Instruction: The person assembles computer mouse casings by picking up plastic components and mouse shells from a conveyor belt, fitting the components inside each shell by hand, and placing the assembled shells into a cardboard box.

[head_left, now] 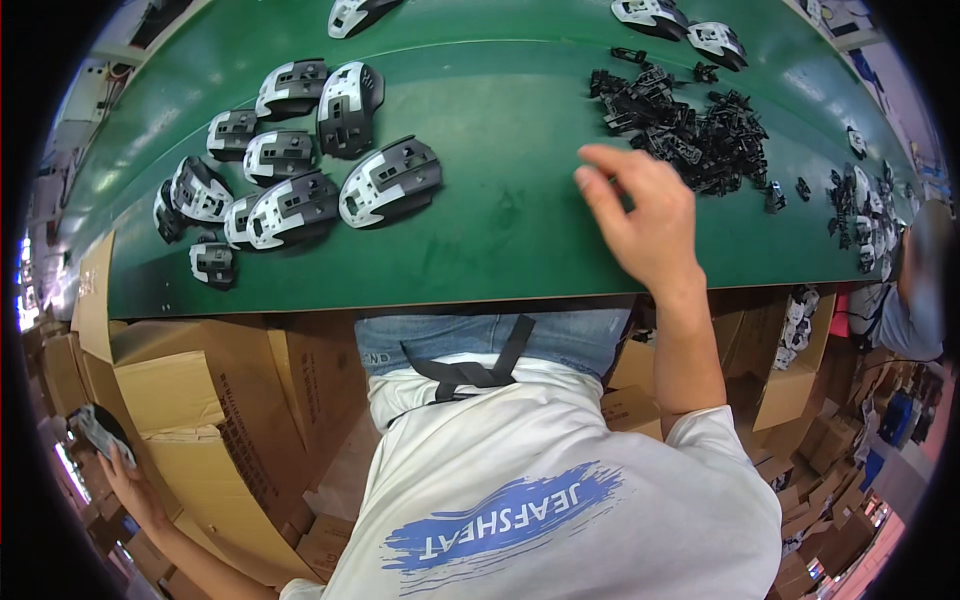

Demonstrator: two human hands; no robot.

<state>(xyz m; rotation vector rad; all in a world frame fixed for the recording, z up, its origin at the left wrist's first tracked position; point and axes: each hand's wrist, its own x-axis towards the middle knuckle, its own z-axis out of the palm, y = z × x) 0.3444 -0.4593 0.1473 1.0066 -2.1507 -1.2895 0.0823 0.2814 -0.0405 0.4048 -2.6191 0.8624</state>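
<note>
Out at the far left, beside an open cardboard box, my left hand (128, 488) grips a dark and grey curved plastic shell (106, 436). My right hand (648, 215) hovers over the green table (500, 255), thumb and forefinger apart, with nothing seen between them. Just beyond it lies a heap of small black plastic parts (690, 130). On the table's left side rest several white-and-black curved plastic shells (390, 182), some overlapping, others lying singly.
Below the table's left edge stands the open cardboard box (220, 400). More shells (718, 42) lie at the far right of the table. Another box holds white parts (797, 325) under the right side. A co-worker's arm (925, 265) shows at the right rim.
</note>
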